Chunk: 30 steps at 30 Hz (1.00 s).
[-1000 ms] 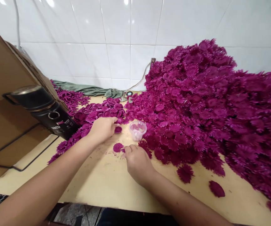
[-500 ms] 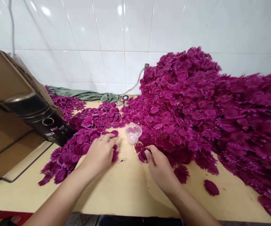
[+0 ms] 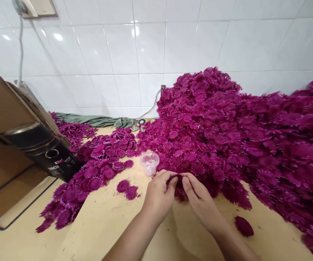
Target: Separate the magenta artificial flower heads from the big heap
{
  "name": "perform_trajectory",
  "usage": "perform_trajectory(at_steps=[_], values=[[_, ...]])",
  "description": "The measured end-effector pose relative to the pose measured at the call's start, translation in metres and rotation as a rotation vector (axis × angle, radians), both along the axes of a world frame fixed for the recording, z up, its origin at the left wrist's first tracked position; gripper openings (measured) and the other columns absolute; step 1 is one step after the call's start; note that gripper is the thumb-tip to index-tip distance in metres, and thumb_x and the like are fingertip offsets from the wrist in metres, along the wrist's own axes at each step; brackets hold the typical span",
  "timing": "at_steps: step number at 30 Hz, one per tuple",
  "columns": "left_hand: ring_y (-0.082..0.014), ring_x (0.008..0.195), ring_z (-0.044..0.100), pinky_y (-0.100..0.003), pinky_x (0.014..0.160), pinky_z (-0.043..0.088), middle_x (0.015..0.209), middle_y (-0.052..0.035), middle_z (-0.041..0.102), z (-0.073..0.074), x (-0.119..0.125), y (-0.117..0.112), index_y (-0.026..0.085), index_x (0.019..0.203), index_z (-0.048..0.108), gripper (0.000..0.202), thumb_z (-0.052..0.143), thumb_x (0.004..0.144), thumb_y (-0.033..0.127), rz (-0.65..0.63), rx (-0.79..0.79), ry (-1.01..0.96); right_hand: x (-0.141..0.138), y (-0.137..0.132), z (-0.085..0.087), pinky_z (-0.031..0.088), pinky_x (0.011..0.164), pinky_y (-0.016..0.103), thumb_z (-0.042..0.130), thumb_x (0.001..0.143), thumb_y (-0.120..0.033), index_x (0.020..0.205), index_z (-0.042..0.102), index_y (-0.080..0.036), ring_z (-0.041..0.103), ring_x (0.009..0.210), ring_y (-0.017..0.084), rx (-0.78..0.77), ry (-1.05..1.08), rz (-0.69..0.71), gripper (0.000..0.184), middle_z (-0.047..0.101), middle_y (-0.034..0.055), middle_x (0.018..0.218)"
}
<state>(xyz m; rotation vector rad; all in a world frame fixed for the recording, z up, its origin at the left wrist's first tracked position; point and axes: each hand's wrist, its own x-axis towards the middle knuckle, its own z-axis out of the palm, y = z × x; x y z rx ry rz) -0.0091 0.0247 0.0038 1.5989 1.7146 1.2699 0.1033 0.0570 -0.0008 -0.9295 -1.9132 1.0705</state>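
Observation:
My left hand (image 3: 160,194) and my right hand (image 3: 200,197) meet at the middle of the table, fingers pinched together on a magenta fabric flower (image 3: 178,180) held between them. Just behind my hands stands a small clear plastic cup (image 3: 149,163). A huge heap of magenta flowers (image 3: 240,137) rises to the right, its edge touching the spot where my hands work. A flatter spread of flowers (image 3: 96,163) lies to the left, with two loose flowers (image 3: 127,188) near my left hand.
A black cylindrical appliance (image 3: 42,150) lies tilted at the left against a cardboard box (image 3: 1,119). A green cloth (image 3: 96,120) and a cable (image 3: 151,108) run along the white tiled wall. One loose flower (image 3: 243,226) lies on the wooden tabletop (image 3: 112,224).
My left hand left the left-hand flowers and came right to meet my right hand, which lifted a flower from the heap's edge. Two flowers now lie loose where the left hand was.

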Motion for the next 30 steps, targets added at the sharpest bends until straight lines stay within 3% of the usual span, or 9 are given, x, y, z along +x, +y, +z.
perform_trajectory(at_steps=[3,8,14,17,22,26,30], values=[[-0.0164,0.079,0.056,-0.029,0.072,0.043,0.083,-0.0029,0.063,0.004,0.005,0.004,0.021,0.084,0.062,0.023,0.04,0.081,0.016,0.034,0.006,0.109,0.009,0.002,0.001,0.046,0.07,0.027,0.038,0.085,-0.039,0.086,0.052,-0.019,0.056,0.077,0.016,0.016,-0.034,-0.049,0.025,0.061,0.0059,0.084],[-0.0166,0.066,0.053,-0.028,0.059,0.037,0.071,-0.0025,0.059,0.006,0.012,0.005,0.02,0.073,0.053,0.024,0.033,0.085,0.025,0.159,-0.055,0.303,0.016,0.011,-0.002,0.048,0.072,0.032,0.049,0.075,-0.04,0.088,0.056,-0.018,0.06,0.08,0.021,0.001,-0.034,-0.212,0.027,0.064,0.0082,0.086],[-0.0153,0.061,0.05,-0.027,0.057,0.033,0.067,-0.001,0.056,0.005,0.016,0.01,0.021,0.065,0.042,0.021,0.032,0.083,0.02,0.043,-0.146,0.326,0.014,0.014,0.007,0.049,0.076,0.032,0.052,0.074,-0.04,0.091,0.059,-0.016,0.062,0.084,0.021,-0.129,0.066,-0.042,0.03,0.066,0.0094,0.091],[-0.0156,0.064,0.051,-0.027,0.059,0.034,0.067,-0.0014,0.057,0.006,0.015,0.015,0.021,0.063,0.04,0.025,0.029,0.085,0.024,0.054,-0.19,0.313,0.009,0.013,0.007,0.05,0.074,0.032,0.051,0.074,-0.04,0.089,0.061,-0.015,0.062,0.08,0.021,-0.158,0.116,-0.046,0.03,0.067,0.0101,0.087],[-0.0178,0.067,0.055,-0.029,0.06,0.035,0.074,-0.0045,0.062,0.01,0.011,0.016,0.02,0.072,0.048,0.032,0.023,0.088,0.029,0.077,-0.241,0.481,0.005,0.016,0.001,0.048,0.073,0.031,0.047,0.076,-0.038,0.085,0.062,-0.016,0.062,0.079,0.021,-0.061,0.03,-0.169,0.029,0.067,0.0097,0.084],[-0.0181,0.061,0.056,-0.029,0.057,0.035,0.066,-0.0049,0.062,0.014,0.006,0.012,0.019,0.067,0.053,0.047,0.018,0.089,0.04,0.027,-0.296,0.546,0.011,0.025,-0.001,0.046,0.066,0.031,0.042,0.075,-0.038,0.077,0.059,-0.016,0.06,0.07,0.021,0.053,-0.046,-0.337,0.028,0.066,0.0094,0.076],[-0.0181,0.069,0.057,-0.029,0.062,0.04,0.077,-0.0047,0.062,0.017,0.007,0.012,0.02,0.078,0.056,0.038,0.025,0.089,0.038,0.013,-0.126,0.455,0.017,0.034,0.0,0.039,0.054,0.03,0.039,0.076,-0.043,0.062,0.047,-0.02,0.05,0.054,0.018,0.158,-0.137,-0.444,0.028,0.057,0.0056,0.058]])
